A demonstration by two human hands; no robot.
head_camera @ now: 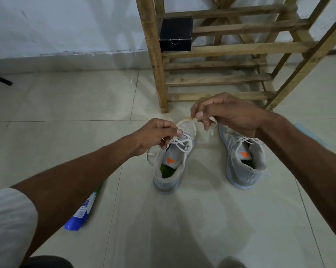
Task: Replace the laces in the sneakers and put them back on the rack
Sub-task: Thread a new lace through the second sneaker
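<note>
Lower left of frame: blue-white pack (80,211) lying on tiled floor (66,105); centre: left hand (155,135), fingers curled, pinching white lace (183,120) just above first grey sneaker (168,171), lace partly threaded thru it; right of centre: right hand (228,114) pinching same lace, loop betw. both hands; below it: second grey sneaker (244,165) on floor, apart from first; upper right: wooden rack (217,49) w/ black box (176,34) on shelf.

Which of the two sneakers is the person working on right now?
The left sneaker, beside the blue packet: the left hand and right hand both pinch its white lace. The right sneaker stands untouched.
</note>
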